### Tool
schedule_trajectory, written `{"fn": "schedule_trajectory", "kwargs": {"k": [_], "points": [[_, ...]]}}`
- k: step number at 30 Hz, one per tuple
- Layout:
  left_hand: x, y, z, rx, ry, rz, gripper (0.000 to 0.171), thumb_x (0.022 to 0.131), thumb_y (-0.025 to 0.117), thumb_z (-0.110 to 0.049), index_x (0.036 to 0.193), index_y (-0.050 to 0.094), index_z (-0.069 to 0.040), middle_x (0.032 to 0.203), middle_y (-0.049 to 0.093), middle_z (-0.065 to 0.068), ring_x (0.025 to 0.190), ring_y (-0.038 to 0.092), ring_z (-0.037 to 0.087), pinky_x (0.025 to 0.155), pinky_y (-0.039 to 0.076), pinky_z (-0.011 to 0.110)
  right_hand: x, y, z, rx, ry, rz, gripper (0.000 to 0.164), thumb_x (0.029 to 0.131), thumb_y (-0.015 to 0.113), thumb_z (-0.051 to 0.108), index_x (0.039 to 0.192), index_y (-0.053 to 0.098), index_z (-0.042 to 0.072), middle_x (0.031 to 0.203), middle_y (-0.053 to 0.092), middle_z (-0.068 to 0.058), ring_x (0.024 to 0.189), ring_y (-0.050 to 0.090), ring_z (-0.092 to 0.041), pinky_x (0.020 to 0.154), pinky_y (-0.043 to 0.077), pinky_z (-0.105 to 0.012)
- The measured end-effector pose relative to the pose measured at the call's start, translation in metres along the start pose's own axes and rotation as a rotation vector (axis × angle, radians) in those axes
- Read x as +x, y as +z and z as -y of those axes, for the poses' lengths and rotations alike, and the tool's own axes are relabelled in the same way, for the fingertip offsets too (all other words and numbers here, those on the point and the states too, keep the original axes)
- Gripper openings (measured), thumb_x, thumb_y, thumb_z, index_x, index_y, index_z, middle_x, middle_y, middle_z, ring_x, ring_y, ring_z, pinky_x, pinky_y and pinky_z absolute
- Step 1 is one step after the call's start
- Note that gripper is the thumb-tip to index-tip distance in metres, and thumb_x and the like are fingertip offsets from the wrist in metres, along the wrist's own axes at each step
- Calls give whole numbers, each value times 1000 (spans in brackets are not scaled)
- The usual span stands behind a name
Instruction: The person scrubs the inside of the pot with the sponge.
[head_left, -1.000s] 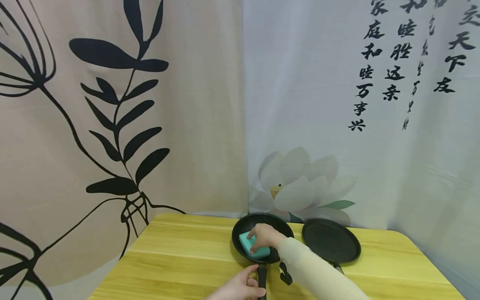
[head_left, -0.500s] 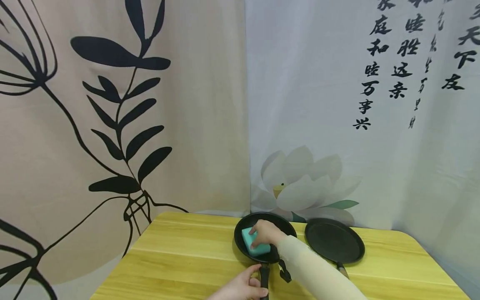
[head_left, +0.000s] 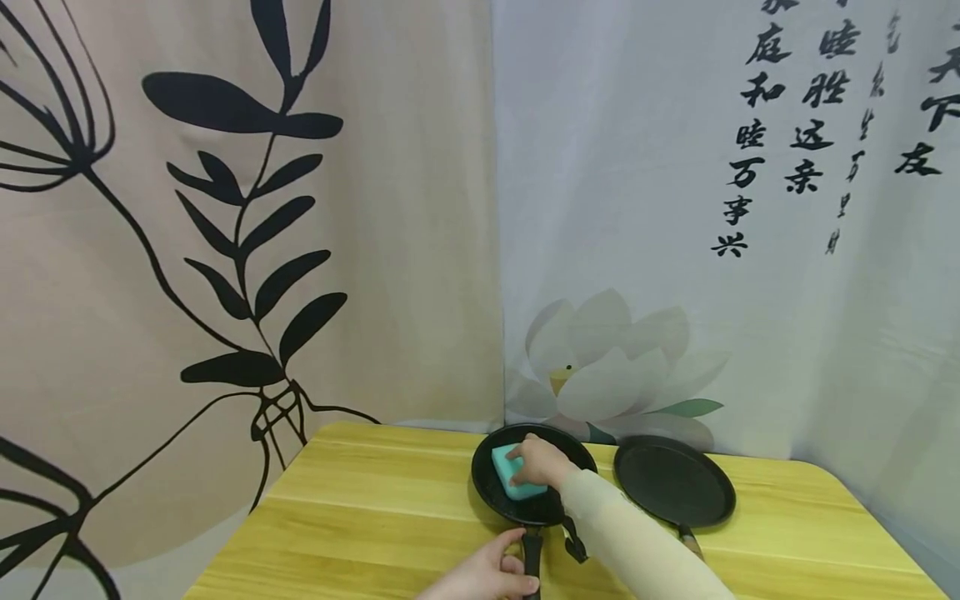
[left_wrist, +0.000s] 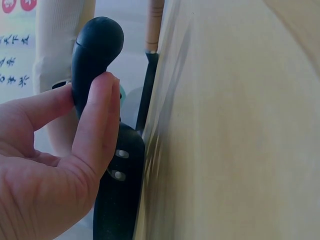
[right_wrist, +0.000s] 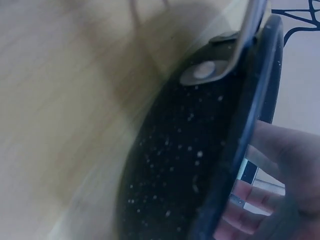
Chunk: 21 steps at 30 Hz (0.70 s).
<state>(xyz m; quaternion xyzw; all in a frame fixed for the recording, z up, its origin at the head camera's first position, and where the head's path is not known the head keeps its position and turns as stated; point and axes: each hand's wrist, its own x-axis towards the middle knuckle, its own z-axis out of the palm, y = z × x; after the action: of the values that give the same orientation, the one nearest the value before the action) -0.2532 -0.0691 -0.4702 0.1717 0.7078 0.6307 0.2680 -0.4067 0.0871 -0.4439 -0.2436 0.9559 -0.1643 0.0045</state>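
Note:
In the head view, a black frying pan sits on the wooden table with its handle toward me. My left hand holds that handle; the left wrist view shows thumb and fingers pinching the black handle. Inside the pan lies a teal sponge, gripped from above by my right hand. From the right wrist, the pan's speckled dark outer side fills the middle, and my right hand reaches over the rim. That rim hides most of the sponge there.
Right of the frying pan lies a flat round black pan, its brown-tipped handle partly behind my right sleeve. The yellow wooden table ends at a printed curtain behind both pans.
My right hand has slid the sponge a little toward the pan's far side. The left hand keeps its hold on the handle. The head view has shifted slightly.

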Motion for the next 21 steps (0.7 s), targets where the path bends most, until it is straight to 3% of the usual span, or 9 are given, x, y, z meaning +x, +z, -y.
{"fn": "schedule_trajectory", "kwargs": {"k": [9,21], "points": [[-1,3,0,-20,-5,-23,68,97,60,-12,144,20,16,89,65,3,75,60,11,72,50,28,-2,-3,-4,-8,35,3,44,79,81,21,121,70,14,103,54,-7,82,51,-19,76,49,-40],[-2,6,-2,-10,-13,-50,68,95,62,-10,144,22,15,86,65,3,73,62,15,68,51,30,0,-7,-12,-44,75,40,45,81,80,24,124,69,19,107,54,-7,87,53,-20,78,49,-41]]}}
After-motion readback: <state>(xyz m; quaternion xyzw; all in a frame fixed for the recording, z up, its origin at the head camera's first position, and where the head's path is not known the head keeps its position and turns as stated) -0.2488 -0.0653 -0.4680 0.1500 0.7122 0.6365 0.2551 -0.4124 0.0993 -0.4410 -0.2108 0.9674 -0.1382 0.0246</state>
